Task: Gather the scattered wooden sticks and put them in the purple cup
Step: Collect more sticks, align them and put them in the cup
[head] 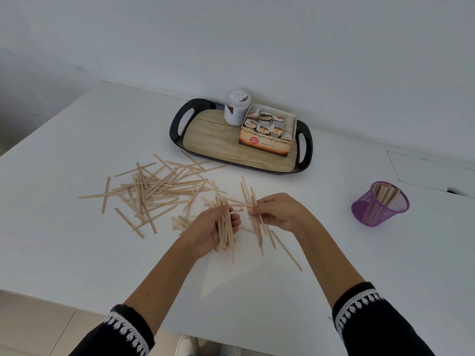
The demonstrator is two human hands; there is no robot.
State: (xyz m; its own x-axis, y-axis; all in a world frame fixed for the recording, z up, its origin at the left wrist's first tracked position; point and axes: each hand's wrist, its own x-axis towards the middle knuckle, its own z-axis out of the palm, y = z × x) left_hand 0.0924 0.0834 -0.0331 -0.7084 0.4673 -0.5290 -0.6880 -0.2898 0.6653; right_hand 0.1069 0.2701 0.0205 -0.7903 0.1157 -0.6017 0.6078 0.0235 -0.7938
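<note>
Many thin wooden sticks lie scattered in a loose pile on the white table, left of centre. My left hand is closed around a bundle of sticks held roughly upright near the table's middle. My right hand pinches several more sticks just to the right of that bundle; a few sticks lie flat below it. The purple mesh cup stands at the right, tilted toward me, with several sticks inside.
A black tray with a wood-pattern floor sits at the back centre, holding a white jar, an open ginger tea box and one stray stick. The table's front edge runs across the bottom; floor tiles lie below.
</note>
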